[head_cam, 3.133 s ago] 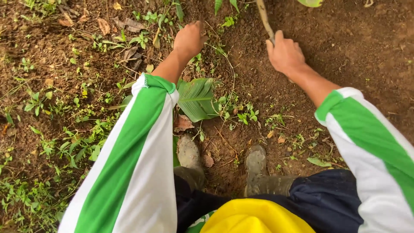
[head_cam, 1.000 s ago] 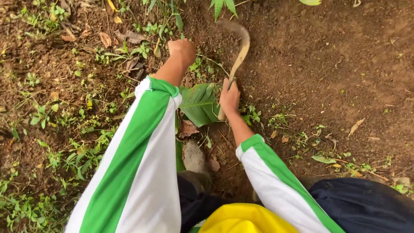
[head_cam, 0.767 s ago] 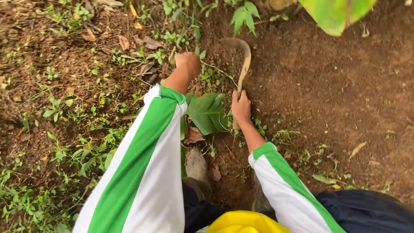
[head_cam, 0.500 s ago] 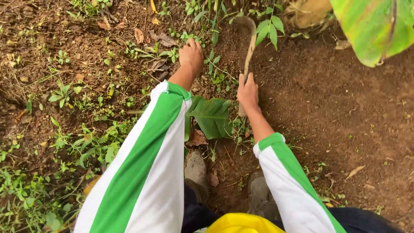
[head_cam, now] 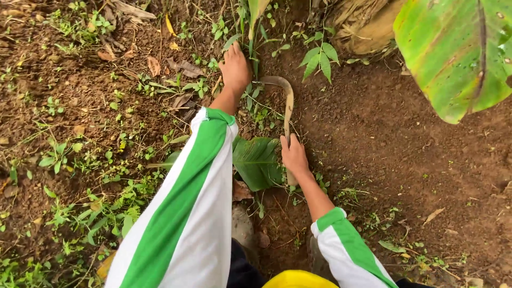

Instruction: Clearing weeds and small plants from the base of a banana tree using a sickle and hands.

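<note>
Right hand [head_cam: 294, 158] clenched on sickle [head_cam: 285, 101], blade curving far-left over soil [head_cam: 384, 144]. Left hand [head_cam: 235, 66] grasping weeds [head_cam: 252, 32] farther off, near big leaf [head_cam: 257, 161].

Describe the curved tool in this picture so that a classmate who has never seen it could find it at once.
Start at the green-and-white right sleeve low in the middle and follow the arm up to the right hand. That hand grips the sickle. Its blade rises over the brown soil and hooks left towards the left hand; it is the only smooth, curved, soil-caked thing among weeds.
</note>
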